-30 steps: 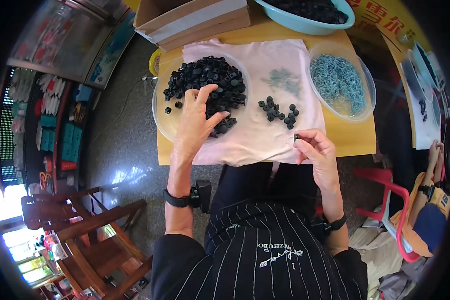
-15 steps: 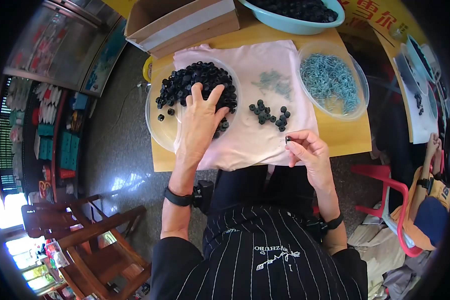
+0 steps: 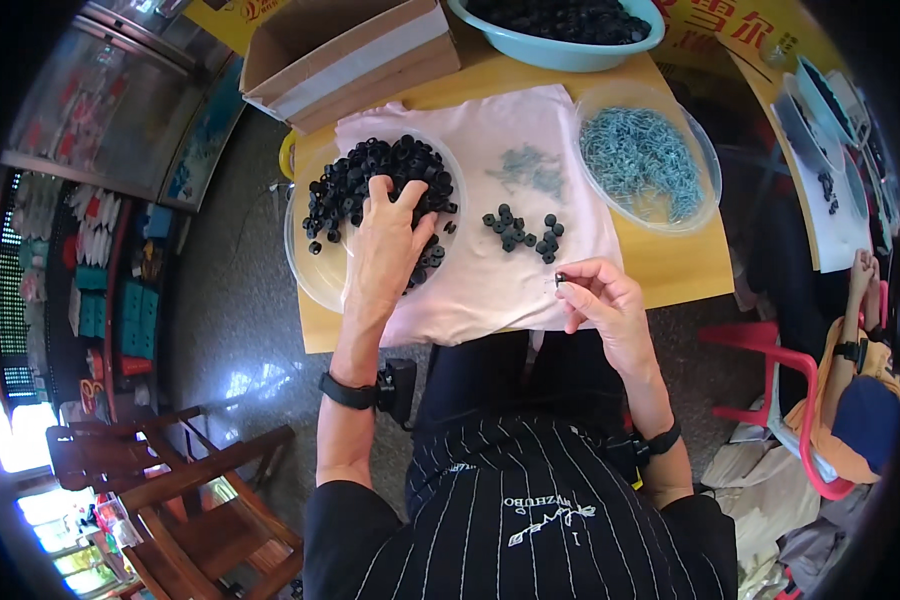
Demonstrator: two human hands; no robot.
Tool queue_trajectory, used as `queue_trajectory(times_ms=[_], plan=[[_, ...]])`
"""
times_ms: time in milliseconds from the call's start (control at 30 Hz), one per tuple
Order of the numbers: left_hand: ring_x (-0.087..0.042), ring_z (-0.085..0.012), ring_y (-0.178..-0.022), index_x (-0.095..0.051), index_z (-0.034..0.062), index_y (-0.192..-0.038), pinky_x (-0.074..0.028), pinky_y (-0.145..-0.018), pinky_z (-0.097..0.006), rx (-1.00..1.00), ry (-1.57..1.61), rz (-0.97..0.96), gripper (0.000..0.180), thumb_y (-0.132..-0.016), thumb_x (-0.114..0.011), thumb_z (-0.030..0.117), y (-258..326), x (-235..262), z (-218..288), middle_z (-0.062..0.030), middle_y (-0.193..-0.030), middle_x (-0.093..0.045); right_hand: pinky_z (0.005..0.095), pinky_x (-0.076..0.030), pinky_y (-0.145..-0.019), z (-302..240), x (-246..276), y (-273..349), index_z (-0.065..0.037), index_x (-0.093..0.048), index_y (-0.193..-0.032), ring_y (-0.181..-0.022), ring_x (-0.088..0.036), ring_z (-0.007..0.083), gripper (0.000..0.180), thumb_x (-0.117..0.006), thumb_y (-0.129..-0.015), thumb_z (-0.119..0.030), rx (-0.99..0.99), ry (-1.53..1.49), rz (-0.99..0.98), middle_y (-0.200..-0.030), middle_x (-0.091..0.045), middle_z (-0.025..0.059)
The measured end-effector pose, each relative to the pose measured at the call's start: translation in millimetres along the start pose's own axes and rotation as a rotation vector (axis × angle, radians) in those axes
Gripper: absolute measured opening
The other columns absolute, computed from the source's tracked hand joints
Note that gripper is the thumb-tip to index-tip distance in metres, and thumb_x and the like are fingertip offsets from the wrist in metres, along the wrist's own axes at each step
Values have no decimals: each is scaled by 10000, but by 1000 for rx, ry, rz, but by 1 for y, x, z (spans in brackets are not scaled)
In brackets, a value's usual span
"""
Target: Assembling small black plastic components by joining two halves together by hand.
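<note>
My left hand point(image 3: 385, 240) lies over a heap of small black round parts point(image 3: 355, 195) in a shallow clear round tray point(image 3: 310, 270). Its fingers are apart, their tips among the pieces. Thumb and forefinger of my right hand point(image 3: 610, 305) pinch one small black part point(image 3: 561, 279) above the front of a pale pink cloth point(image 3: 450, 315). Just beyond it on the cloth sits a loose group of black knobs point(image 3: 515, 232). Farther back is a small scatter of thin bluish screws point(image 3: 532, 170). A clear tub at the right holds a large pile of similar screws point(image 3: 645, 160).
An open cardboard box point(image 3: 360, 70) and a light-blue basin point(image 3: 570, 50) of black parts stand along the table's far side. At right, another person's arm point(image 3: 855, 300) shows by a side table point(image 3: 820, 220) and a pink chair point(image 3: 770, 345). A wooden chair point(image 3: 190, 510) stands at lower left.
The whole view has shifted slightly, moving the table leftward in the picture. My left hand remains in the black parts, with some pieces stirred; my right hand keeps its pinch.
</note>
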State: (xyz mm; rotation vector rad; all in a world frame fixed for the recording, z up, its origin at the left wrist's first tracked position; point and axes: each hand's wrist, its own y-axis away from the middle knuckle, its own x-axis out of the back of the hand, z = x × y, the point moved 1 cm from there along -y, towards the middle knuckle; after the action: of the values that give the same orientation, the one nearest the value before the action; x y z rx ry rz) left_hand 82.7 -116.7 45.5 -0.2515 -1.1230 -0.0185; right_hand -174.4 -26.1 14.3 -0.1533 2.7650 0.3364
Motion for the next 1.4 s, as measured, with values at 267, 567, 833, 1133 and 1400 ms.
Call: queue_trajectory(times_ms=[267,567,833,1133,1400], plan=[[-604,-328,-937,-631,61,-1015,-492,-770,-412,-10,187,104,200,-824,-684,89,0,0,-12,-129,-1079,-523,201,-501,-579,0,-2,0,-1,-626,-1095,-680,-578,56,208,-650,-907,-86,-1,19,-20,-870,-633,30],[-478,-53,-515,-630,20,-927,-378,-429,-207,202,693,50,90,-865,-679,63,-2,12,-20,-13,-910,-510,200,-504,-580,0,1,-1,-4,-627,-1089,-680,-578,56,193,-641,-914,-84,-2,9,-47,-887,-631,31],[-512,-55,-662,-640,35,-950,-407,-458,-192,121,767,-181,93,-869,-675,65,14,19,47,-9,-930,-527,211,-520,-607,-2,1,-1,-6,-624,-1089,-712,-600,70,196,-634,-925,-114,-37,17,-28,-940,-647,51],[-590,-282,-870,-591,12,-1016,-485,-742,-329,-125,540,-145,223,-803,-639,-32,51,-24,61,-134,-1042,-526,293,-487,-948,-17,-46,-39,-43,-506,-1148,-1071,-609,175,212,-534,-997,-189,89,-422,-86,-1180,-599,125],[-588,-315,-1001,-621,75,-1070,-508,-813,-400,-289,122,37,352,-735,-697,-2,60,-46,55,-143,-1148,-560,260,-457,-912,-12,-55,-87,-47,-538,-1105,-1062,-555,122,197,-561,-982,-199,-140,-233,-206,-1085,-573,51]])
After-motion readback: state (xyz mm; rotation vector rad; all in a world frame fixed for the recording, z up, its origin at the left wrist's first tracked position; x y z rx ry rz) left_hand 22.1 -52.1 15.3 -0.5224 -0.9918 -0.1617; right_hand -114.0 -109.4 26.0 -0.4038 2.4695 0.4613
